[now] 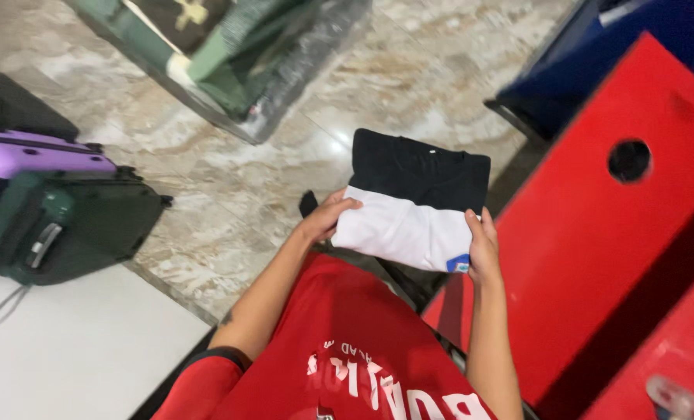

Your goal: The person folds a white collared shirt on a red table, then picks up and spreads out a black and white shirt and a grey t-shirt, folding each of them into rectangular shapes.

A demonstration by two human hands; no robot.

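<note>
Folded black-and-white garment [413,204] sits clamped between both hands above the marble floor [230,194]: left hand [327,218] pinches its near-left edge, right hand [483,249] its right edge. Beside it stands a red panel [596,257]; a green suitcase [59,225] lies well apart.

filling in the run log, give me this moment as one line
left hand: holds folded black and white garment | right hand: holds its other edge | below: marble floor | near: red panel
</note>
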